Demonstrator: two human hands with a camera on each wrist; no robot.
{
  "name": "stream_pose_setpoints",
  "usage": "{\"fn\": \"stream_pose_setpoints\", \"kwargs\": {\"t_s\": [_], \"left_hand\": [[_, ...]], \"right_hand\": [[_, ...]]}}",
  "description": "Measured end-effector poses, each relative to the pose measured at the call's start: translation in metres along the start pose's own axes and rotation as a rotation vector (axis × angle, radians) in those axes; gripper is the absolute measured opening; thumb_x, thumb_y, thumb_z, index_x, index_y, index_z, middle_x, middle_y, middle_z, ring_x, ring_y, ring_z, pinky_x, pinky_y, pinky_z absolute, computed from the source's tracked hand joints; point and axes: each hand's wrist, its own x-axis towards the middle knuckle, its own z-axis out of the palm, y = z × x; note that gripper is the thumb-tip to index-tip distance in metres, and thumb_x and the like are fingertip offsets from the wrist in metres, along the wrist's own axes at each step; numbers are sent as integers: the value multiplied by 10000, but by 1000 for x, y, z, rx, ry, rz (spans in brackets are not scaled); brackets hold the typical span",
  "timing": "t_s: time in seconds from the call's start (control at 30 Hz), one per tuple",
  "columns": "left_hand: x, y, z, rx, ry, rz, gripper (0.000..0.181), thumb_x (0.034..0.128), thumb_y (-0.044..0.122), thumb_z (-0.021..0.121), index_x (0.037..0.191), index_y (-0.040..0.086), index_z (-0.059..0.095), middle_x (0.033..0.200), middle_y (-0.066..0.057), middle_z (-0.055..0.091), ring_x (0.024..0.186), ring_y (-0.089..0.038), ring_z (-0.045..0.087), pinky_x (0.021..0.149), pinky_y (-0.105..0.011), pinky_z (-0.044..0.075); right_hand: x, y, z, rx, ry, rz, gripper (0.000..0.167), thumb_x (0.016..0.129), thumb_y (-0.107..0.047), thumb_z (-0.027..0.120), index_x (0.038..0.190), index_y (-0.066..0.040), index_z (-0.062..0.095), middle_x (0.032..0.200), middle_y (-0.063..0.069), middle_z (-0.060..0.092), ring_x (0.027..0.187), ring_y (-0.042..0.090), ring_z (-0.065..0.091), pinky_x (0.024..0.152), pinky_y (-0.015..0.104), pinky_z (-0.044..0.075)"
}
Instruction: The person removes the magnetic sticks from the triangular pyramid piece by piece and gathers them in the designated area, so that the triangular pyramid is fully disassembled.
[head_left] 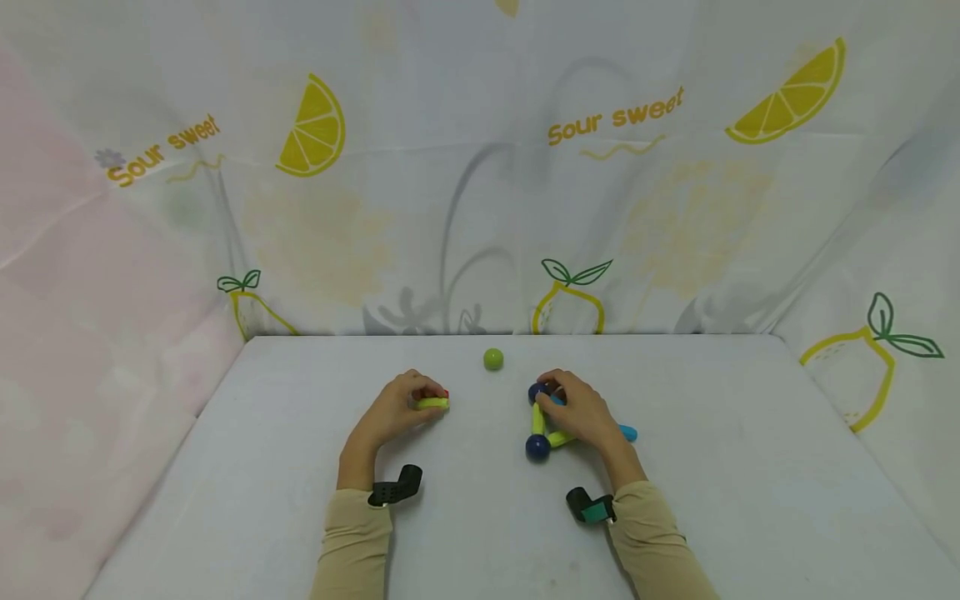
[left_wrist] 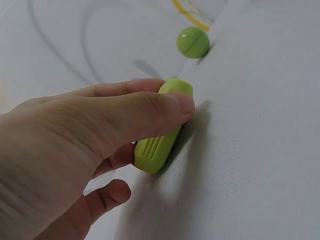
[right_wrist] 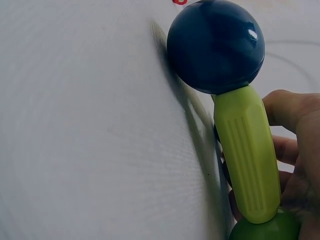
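Observation:
My left hand (head_left: 401, 408) pinches a yellow-green toy building rod (left_wrist: 155, 150) between thumb and fingers, just over the white table. A bit of red shows beside the rod in the head view. On the right, my right hand (head_left: 585, 410) grips a structure of joined balls and rods from above. It has a near dark blue ball (head_left: 537, 447), a far dark blue ball (head_left: 536, 392), yellow-green rods (right_wrist: 247, 155) and a light blue rod (head_left: 628, 432) sticking out to the right. A green ball (right_wrist: 267, 229) shows at one rod's end; the hand hides the rest.
A loose light green ball (head_left: 492, 359) lies near the back of the white table (head_left: 480, 517), between the hands. Behind the table hangs a lemon-printed cloth (head_left: 420, 208), which also rises at both sides.

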Motion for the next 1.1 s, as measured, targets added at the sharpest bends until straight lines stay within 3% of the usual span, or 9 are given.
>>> {"fn": "stream_pose_setpoints", "kwargs": {"t_s": [0.37,0.63,1.1], "left_hand": [[-2,1,0,65,30,-14,210,770,105,773,963,167,718,934,-22,593,889,-188,513,790,-322,409],[-1,-2,1,51,39,-32,204,775,92,767,963,139,703,963,-67,578,920,-224,503,808,-343,412],[-2,-3,1,70,46,-82,259,768,98,772,1007,129,678,945,-41,565,901,-203,486,805,-338,393]], "right_hand": [[-1,0,-1,-3,-8,-16,324,916,-304,584,1214,-178,577,1099,25,627,996,189,581,871,456,450],[-2,-1,-2,1,-12,-23,322,914,-295,586,1212,-172,578,1091,26,627,993,190,581,867,446,453],[-4,-2,-5,15,-48,-39,332,927,-277,574,1233,-147,567,1124,44,633,1018,207,583,887,440,457]]}}
